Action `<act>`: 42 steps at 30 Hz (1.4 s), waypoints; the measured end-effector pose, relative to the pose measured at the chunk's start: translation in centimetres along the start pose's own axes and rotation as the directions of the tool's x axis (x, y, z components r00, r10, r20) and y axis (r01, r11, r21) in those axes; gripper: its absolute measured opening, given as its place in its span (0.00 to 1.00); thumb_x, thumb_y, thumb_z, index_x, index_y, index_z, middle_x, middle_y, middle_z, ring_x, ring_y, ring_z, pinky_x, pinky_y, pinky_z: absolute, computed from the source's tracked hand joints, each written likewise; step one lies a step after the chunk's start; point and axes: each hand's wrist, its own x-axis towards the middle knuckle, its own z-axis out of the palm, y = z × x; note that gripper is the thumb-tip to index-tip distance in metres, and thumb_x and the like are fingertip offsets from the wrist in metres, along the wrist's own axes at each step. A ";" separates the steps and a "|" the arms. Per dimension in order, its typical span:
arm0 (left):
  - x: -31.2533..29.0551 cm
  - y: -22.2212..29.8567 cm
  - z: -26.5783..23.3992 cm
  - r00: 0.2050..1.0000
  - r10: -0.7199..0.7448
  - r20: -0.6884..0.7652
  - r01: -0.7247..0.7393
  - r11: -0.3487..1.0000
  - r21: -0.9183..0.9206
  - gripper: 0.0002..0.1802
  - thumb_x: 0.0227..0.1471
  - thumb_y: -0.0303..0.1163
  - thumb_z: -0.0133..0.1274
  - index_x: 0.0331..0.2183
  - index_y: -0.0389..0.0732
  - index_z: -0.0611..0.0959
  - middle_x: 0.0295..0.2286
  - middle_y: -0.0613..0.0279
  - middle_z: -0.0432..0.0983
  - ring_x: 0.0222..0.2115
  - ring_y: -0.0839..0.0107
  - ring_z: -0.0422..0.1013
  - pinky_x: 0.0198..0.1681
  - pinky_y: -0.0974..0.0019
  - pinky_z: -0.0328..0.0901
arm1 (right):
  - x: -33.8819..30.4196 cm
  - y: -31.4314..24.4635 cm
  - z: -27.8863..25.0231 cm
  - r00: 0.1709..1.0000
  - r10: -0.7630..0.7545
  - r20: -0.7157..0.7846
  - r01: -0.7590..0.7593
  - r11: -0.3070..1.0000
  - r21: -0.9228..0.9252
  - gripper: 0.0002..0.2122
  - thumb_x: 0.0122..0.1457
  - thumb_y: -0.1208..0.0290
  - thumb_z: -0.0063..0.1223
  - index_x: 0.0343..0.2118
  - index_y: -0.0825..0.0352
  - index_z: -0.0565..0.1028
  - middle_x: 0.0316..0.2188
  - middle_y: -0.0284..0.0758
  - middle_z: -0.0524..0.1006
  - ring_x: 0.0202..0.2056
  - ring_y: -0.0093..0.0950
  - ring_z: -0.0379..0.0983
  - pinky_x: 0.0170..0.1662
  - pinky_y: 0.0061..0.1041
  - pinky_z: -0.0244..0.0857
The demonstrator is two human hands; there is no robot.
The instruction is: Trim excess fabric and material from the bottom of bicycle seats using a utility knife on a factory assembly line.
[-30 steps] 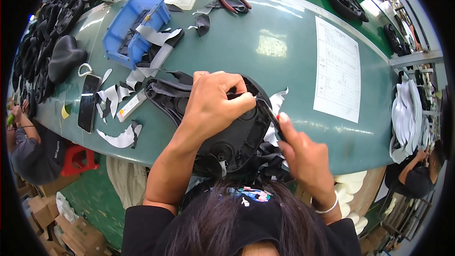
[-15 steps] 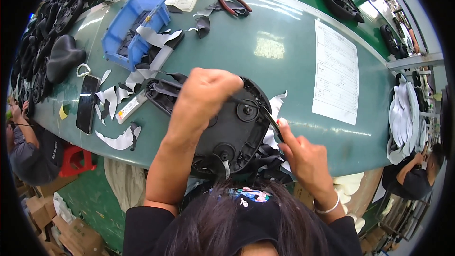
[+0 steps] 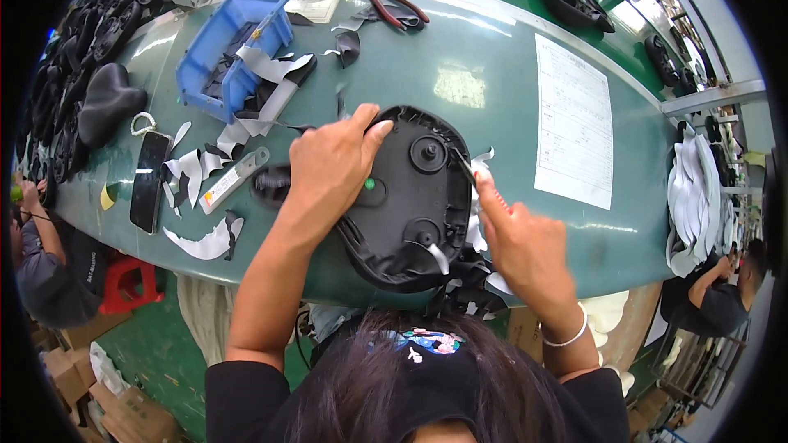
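A black bicycle saddle (image 3: 400,189) lies upside down on the green table, its wide end to the right and its nose partly behind my left arm. My left hand (image 3: 332,160) grips the saddle's left side, its thumb over the upper rim; the other fingertips are hidden. In my right hand (image 3: 525,242) is a slim cutter (image 3: 465,166), its tip at the saddle's right rim. The handle is mostly covered by my fingers. A white-and-black strip (image 3: 435,256) hangs over the underside near the lower round mount. Trimmed dark scraps (image 3: 472,287) lie below my right hand.
A blue bin (image 3: 193,57) of scraps stands at the back left, near a phone (image 3: 152,180) and white offcuts (image 3: 205,242). Red-handled pliers (image 3: 392,4) lie at the far edge, a paper sheet (image 3: 574,123) at right. Other people work at both sides.
The saddle has turned and shifted away from me. My left hand has come down from a raised fist onto the saddle. A blurred dark scrap now shows above that hand.
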 end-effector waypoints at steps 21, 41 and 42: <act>-5.4 0.4 2.5 0.926 -0.167 -0.338 0.155 0.986 -0.063 0.15 0.54 0.41 0.51 0.42 0.45 0.79 0.54 0.58 0.63 0.49 0.58 0.66 0.54 0.38 0.51 | 4.7 -2.6 4.5 0.945 0.011 -0.327 0.093 0.949 0.301 0.28 0.50 0.81 0.54 0.56 0.71 0.61 0.31 0.48 0.74 0.29 0.44 0.72 0.32 0.36 0.66; -0.5 2.3 3.4 0.897 0.320 -0.307 -0.351 0.935 -0.052 0.08 0.45 0.34 0.57 0.22 0.40 0.84 0.36 0.67 0.72 0.48 0.60 0.61 0.57 0.40 0.36 | 1.6 3.1 0.5 0.986 0.096 -0.135 0.025 0.719 0.695 0.21 0.54 0.74 0.55 0.53 0.60 0.69 0.37 0.40 0.78 0.33 0.36 0.77 0.36 0.31 0.69; -0.3 2.7 3.4 0.899 0.314 -0.307 -0.348 0.935 -0.063 0.09 0.46 0.33 0.57 0.21 0.39 0.83 0.37 0.67 0.72 0.49 0.60 0.61 0.57 0.41 0.36 | 1.8 3.2 0.9 0.969 -0.015 -0.247 0.158 0.805 0.571 0.21 0.54 0.74 0.55 0.53 0.56 0.70 0.31 0.38 0.79 0.29 0.37 0.76 0.32 0.30 0.68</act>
